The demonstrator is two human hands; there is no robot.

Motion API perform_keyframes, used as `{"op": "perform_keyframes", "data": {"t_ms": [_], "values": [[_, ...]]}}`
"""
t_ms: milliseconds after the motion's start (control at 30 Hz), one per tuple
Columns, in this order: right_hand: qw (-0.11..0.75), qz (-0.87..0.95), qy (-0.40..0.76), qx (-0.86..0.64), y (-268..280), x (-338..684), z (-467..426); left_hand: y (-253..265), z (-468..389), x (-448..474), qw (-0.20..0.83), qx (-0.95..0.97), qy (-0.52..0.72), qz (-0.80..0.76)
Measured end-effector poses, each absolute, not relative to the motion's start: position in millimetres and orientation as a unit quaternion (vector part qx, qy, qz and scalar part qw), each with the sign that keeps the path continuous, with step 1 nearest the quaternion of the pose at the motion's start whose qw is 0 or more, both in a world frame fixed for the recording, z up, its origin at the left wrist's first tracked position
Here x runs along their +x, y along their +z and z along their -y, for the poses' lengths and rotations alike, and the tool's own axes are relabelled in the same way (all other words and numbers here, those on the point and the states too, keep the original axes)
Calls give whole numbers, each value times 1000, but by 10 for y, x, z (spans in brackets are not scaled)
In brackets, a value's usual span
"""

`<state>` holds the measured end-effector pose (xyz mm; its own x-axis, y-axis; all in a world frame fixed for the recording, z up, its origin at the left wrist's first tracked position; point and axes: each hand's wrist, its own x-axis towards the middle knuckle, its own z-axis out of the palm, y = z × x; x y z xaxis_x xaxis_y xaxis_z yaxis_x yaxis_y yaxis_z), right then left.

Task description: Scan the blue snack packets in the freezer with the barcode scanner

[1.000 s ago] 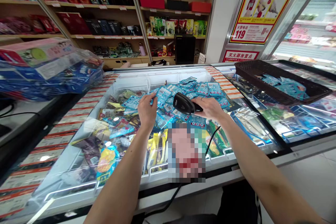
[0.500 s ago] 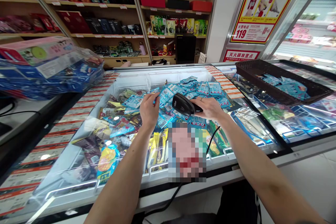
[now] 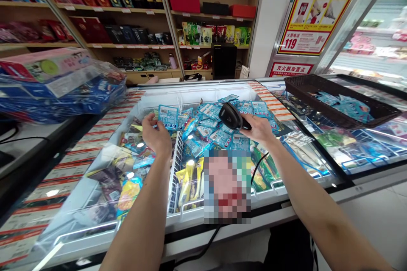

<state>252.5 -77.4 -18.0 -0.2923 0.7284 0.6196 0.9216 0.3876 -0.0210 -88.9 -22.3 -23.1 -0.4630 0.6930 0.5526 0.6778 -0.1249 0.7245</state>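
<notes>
My left hand [image 3: 156, 136] is closed on the left edge of a blue snack packet [image 3: 168, 117], with the barcode label on its face turned toward me. In my right hand [image 3: 260, 130] is a black handheld barcode scanner [image 3: 231, 116], its head pointing left over the pile. Beneath both hands, many loose blue packets [image 3: 219, 137] lie spread over the glass top of a chest freezer [image 3: 190, 93]. A black cable [image 3: 259, 165] hangs down below the right hand. A pixelated patch covers something at the front middle.
A brown basket [image 3: 295, 91] with several blue packets stands at right. Boxes in plastic wrap [image 3: 63, 89] sit on the left. Price labels [image 3: 79, 152] run along the freezer edge. Behind are shelves [image 3: 133, 10] of bottles and boxes, and a black box-shaped unit [image 3: 224, 61].
My left hand has moved left, and the packet's broad face now shows. My right hand with the scanner has shifted slightly right.
</notes>
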Motion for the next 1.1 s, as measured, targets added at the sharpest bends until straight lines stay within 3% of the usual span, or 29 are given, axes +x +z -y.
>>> {"op": "perform_keyframes", "data": {"t_ms": [400,667,1100], "values": [[259,754,-177,-577,-149,2537,780,-171,339,-672,-95,564,446,-688],[275,750,-174,-575,-135,2546,772,-220,242,-368,-55,694,406,-592],[277,756,-157,-572,-154,2562,747,-240,-53,137,21,698,352,-623]]}}
